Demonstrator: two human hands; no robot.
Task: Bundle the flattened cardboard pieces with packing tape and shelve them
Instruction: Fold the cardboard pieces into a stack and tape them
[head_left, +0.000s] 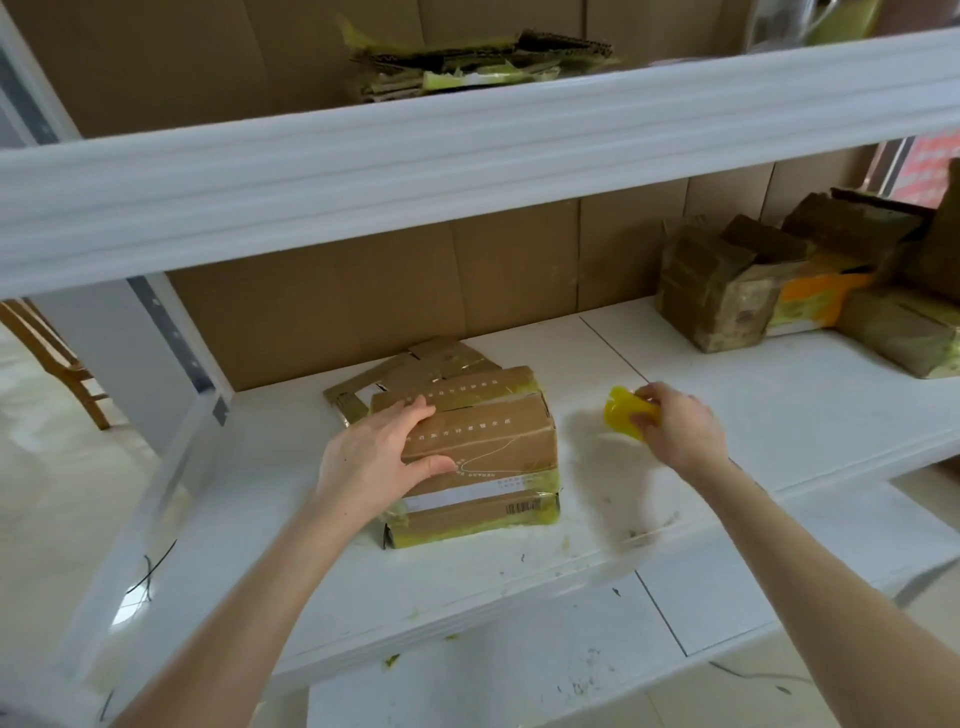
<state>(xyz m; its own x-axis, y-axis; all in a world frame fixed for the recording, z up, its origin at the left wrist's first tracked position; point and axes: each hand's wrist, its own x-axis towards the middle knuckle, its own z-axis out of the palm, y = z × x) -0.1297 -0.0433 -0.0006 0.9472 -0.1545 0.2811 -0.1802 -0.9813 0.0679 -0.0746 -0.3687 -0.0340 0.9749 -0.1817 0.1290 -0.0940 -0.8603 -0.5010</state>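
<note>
Cardboard bundle (478, 457) sits on the white shelf (727, 415), yellowish tape round its ends. Left hand (374, 457) lies on its left side, palm down, fingers (415, 410) spread over the top, thumb on the front. Right hand (680, 426) just to the right, fingers closed round a yellow tape roll (626, 413). Printed characters and a barcode (524, 505) on the box faces, too blurred to read. More bundles (737, 291) at far right.

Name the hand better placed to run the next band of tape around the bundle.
Right. The right hand already has the yellow tape roll in its grip beside the cardboard bundle; the left hand lies on top, steadying it.
</note>
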